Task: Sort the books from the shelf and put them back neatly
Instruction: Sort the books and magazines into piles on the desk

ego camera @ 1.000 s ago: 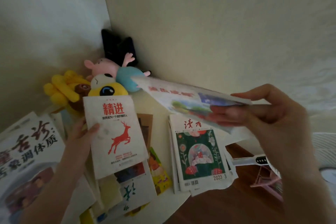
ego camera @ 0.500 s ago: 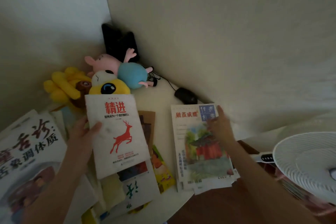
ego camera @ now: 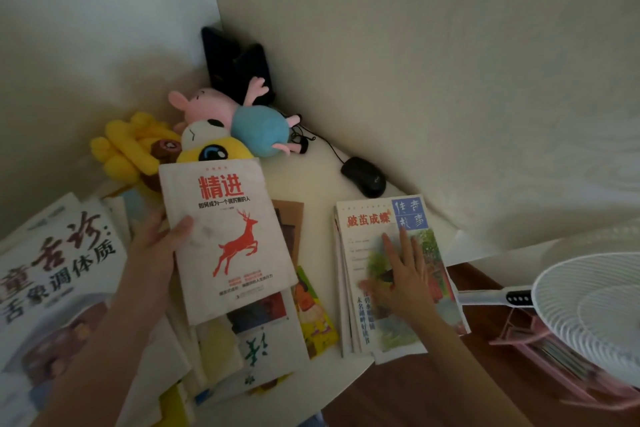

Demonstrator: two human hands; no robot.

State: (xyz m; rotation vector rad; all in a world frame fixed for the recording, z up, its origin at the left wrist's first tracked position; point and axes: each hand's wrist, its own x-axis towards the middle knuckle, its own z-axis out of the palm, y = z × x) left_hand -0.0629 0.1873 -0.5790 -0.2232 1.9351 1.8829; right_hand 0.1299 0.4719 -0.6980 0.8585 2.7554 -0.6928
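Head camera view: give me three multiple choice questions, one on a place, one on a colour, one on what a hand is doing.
1. Where does the black mouse lie?
A. by the wall, beyond the top magazine
B. inside a drawer
C. on a chair

2. What colour is the deer on the white book?
A. blue
B. red
C. green

3. What is the right hand doing?
A. holding a pen
B. curled in a fist
C. lying flat on the top magazine

1 A: it sits by the wall.
2 B: the printed deer is red, on the cover the left hand grips.
3 C: its fingers lie straight on the cover.
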